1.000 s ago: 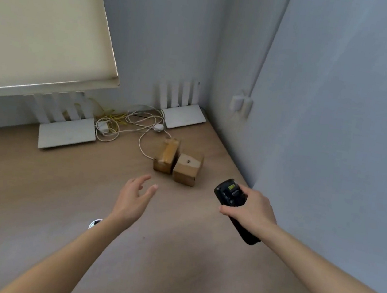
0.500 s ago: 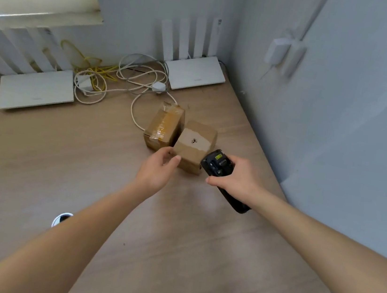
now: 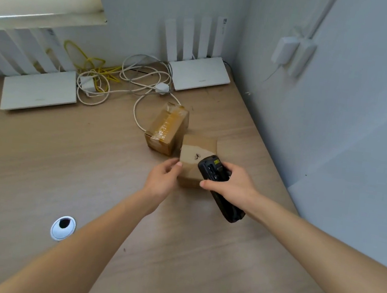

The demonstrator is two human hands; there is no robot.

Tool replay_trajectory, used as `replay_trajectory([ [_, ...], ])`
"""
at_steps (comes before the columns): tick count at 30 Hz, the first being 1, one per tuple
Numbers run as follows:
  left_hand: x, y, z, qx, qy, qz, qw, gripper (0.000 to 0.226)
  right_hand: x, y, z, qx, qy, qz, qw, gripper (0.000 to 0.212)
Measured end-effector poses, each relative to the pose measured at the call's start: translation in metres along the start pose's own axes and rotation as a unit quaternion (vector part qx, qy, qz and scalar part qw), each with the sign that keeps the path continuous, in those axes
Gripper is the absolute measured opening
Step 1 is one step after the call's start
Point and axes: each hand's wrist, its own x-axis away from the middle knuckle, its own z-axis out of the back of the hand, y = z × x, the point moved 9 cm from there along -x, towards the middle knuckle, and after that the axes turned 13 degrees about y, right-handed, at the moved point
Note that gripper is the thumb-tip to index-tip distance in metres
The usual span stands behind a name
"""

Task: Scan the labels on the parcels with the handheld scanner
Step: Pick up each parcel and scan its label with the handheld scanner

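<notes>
Two small cardboard parcels stand side by side on the wooden desk. The nearer parcel [image 3: 195, 154] has a plain top with a small dark mark. My left hand [image 3: 162, 179] grips its near left corner. The farther parcel [image 3: 166, 128] is sealed with brown tape and nobody touches it. My right hand [image 3: 234, 185] holds the black handheld scanner [image 3: 212, 171], whose head hangs over the near right part of the nearer parcel. No label shows on either parcel from here.
Two white routers [image 3: 202, 73] [image 3: 38, 90] stand at the back by the wall, with tangled white and yellow cables [image 3: 122, 80] between them; one white cable loops up to the taped parcel. A round cable grommet [image 3: 63, 227] sits in the desk at near left. A grey wall runs along the right.
My left hand moved forward from mid-air onto the nearer parcel's corner. My right hand brought the scanner in over that parcel. My head came closer and tilted down.
</notes>
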Motion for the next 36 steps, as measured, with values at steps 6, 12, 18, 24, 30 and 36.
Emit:
replay_trajectory([
  [6,0.041,-0.027,0.009,0.074,-0.021,0.079,0.994,0.015,0.040,0.015,-0.001,0.012,-0.013,-0.005,1.000,0.073],
  [12,0.082,-0.050,0.021,0.111,-0.013,0.070,0.991,0.041,0.080,0.027,-0.008,0.000,-0.003,-0.010,1.000,0.062],
  [18,0.137,-0.047,0.056,0.131,-0.056,0.030,0.989,0.044,0.141,0.016,-0.009,-0.030,0.005,0.014,0.999,0.055],
  [24,0.202,-0.029,0.110,0.234,-0.081,0.011,0.969,0.035,0.222,-0.024,0.000,-0.063,0.021,0.045,0.997,0.064],
  [30,0.275,-0.012,0.186,0.227,-0.114,-0.016,0.967,0.079,0.317,-0.074,0.016,-0.056,0.016,0.068,0.996,0.059],
  [36,0.333,0.019,0.255,0.237,-0.119,-0.058,0.962,0.071,0.399,-0.145,0.034,-0.048,-0.020,0.106,0.993,0.058],
])
